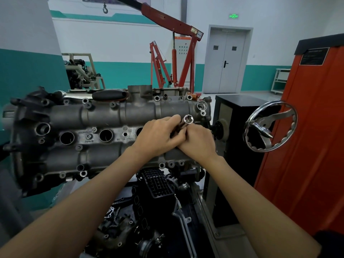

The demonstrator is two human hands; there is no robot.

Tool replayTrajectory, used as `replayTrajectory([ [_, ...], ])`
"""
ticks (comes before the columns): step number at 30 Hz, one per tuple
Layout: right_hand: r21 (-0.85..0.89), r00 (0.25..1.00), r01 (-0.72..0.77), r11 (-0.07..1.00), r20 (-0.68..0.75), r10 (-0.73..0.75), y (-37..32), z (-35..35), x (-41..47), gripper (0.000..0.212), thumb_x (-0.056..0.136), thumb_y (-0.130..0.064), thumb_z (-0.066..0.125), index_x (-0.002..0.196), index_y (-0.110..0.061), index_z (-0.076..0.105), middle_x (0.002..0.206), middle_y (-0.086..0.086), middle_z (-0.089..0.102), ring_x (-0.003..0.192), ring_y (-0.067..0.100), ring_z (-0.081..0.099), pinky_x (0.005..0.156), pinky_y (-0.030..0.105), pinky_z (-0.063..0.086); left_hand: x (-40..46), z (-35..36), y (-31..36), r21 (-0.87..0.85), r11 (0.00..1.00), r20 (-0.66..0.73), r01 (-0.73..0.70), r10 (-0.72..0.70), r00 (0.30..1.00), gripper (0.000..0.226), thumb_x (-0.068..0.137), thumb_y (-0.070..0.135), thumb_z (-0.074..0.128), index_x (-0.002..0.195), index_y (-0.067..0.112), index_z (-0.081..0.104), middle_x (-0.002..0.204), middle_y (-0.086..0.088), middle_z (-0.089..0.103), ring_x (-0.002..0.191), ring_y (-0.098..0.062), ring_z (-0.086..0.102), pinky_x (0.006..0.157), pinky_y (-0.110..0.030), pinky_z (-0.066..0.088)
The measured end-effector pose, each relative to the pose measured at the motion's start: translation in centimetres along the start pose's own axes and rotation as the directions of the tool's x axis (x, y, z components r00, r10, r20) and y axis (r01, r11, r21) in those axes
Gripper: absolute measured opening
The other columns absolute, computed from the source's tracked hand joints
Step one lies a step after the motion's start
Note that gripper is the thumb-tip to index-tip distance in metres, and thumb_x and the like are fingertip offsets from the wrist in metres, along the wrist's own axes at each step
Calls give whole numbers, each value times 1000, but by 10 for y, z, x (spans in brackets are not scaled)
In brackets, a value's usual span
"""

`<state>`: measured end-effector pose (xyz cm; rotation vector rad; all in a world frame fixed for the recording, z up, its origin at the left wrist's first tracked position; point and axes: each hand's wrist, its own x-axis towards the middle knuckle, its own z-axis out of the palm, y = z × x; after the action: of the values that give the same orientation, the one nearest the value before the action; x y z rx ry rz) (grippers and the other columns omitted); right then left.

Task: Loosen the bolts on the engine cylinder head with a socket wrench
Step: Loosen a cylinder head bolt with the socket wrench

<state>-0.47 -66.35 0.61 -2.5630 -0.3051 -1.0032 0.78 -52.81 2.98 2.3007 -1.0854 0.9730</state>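
The grey engine cylinder head [104, 116] lies across the middle of the view on a stand, with several bolt holes and spark plug wells showing. Both hands meet above its right end. My left hand [158, 136] curls round the dark shaft of the socket wrench, whose chrome socket [188, 119] points up and away with its open end visible. My right hand [199, 144] grips the same tool just below and to the right, its fingers hidden under the left hand. The socket sits on no bolt.
A chrome handwheel [270, 126] of the engine stand juts out at right, beside an orange cabinet [307, 136]. A black plastic manifold [158, 185] and loose engine parts lie below the head. A red engine hoist [176, 58] and a grey double door [226, 60] stand behind.
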Motion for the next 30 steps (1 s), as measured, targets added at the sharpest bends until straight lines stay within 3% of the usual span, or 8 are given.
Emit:
replayTrajectory([
  [5,-2,999,19,1000,-35,-20,-3,-2,0,16,73,-36,47,68,-24,38,54,-9,46,50,11,35,46,18,20,-1,0,-1,-15,1000,-8,12,-12,1000,50,80,48,28,66,6,51,51,3,44,48,-18,42,48,-30,29],
  [8,55,991,46,997,-127,-39,-5,-2,-2,19,71,-30,50,58,-25,37,52,3,56,47,12,34,44,17,18,-1,-1,-1,-39,999,-5,20,-20,1000,54,80,47,30,60,3,54,48,-6,50,46,-20,44,47,-31,32],
  [13,38,989,43,998,-144,-37,-2,1,-2,24,72,-30,52,60,-12,61,53,5,58,48,13,36,44,15,19,0,0,-3,-19,999,3,26,-26,1000,53,86,43,44,60,-1,57,49,-10,54,47,-25,50,48,-34,34],
  [18,56,988,43,997,-151,-34,-2,0,-3,24,71,-31,51,60,-13,63,53,4,58,49,11,37,45,15,22,0,1,-3,6,1000,8,20,-20,1000,62,86,55,34,66,1,59,53,-8,57,50,-23,53,49,-33,36],
  [21,79,983,50,996,-180,-35,-2,0,-4,26,70,-25,58,47,-23,46,44,-3,50,41,12,35,44,15,18,-1,0,-1,-26,1000,-7,1,-2,1000,58,83,54,30,67,3,54,53,-3,53,49,-21,50,47,-34,38],
  [24,48,982,80,996,-174,-71,-5,-1,-5,57,70,-19,66,46,-31,16,38,-17,20,35,-1,21,43,14,12,-1,-1,0,-22,999,-11,-30,30,999,46,82,49,33,69,7,46,56,2,46,49,-20,46,45,-33,38],
  [30,-10,992,81,997,-97,-82,-8,-2,-3,58,69,-21,66,46,-34,14,41,-18,15,36,-2,16,44,15,8,-2,-1,0,26,1000,22,0,0,1000,48,81,50,28,81,8,51,71,-4,52,57,-23,49,51,-34,40],
])
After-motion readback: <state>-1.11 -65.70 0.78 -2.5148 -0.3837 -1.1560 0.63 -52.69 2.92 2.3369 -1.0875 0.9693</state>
